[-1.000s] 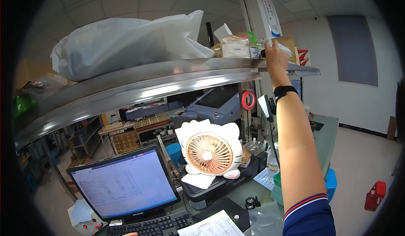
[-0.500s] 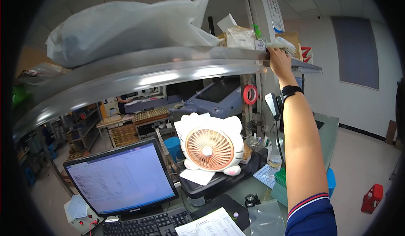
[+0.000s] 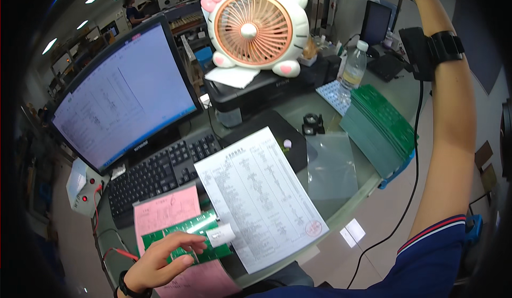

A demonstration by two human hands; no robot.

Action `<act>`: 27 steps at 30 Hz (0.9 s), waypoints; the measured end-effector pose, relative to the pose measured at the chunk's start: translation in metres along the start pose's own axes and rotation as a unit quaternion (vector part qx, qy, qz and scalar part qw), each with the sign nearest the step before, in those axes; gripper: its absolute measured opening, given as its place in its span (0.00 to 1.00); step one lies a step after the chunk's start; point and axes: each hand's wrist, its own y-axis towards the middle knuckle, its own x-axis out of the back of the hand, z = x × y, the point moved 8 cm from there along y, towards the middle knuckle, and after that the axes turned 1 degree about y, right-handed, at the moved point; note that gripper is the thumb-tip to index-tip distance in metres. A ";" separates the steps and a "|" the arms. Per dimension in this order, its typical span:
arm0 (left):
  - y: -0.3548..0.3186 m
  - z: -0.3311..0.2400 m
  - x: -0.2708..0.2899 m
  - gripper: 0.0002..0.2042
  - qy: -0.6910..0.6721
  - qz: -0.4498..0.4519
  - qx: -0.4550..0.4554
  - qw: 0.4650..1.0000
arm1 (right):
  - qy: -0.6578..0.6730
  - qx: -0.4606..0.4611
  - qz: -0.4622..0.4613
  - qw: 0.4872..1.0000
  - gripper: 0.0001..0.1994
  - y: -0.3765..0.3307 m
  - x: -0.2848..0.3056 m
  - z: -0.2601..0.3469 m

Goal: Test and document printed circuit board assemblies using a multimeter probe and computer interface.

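Left hand [image 3: 162, 258] now in view over green board [image 3: 216, 251], right hand out of view

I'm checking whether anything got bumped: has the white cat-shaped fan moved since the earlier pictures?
No. Against the black printer beneath it, the white cat-shaped fan shows no shift; it appears higher because the view tilted down.

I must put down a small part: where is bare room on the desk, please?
Bare desk shows between the black printer and mouse pad; a strip lies between the clear plastic bag and the near right edge. Crowded: around the left hand: green circuit board, pink sheets, printed sheet.
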 end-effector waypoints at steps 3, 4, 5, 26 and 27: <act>-0.004 -0.003 -0.041 0.17 0.030 0.048 -0.023 0.998 | 0.045 0.028 0.058 0.997 0.15 -0.043 0.008 0.039; -0.007 -0.005 -0.055 0.16 0.048 0.079 -0.038 0.995 | 0.109 0.006 0.116 0.987 0.15 -0.067 0.013 0.062; -0.010 -0.001 -0.072 0.23 0.073 0.153 -0.028 0.985 | 0.130 0.048 0.133 0.981 0.13 -0.090 0.024 0.088; -0.034 0.024 -0.178 0.32 0.322 -0.099 -0.208 0.918 | 0.417 0.043 0.366 0.831 0.19 -0.441 0.083 0.240; -0.028 0.034 -0.182 0.26 0.327 -0.114 -0.236 0.908 | 0.452 -0.007 0.373 0.810 0.18 -0.439 0.084 0.231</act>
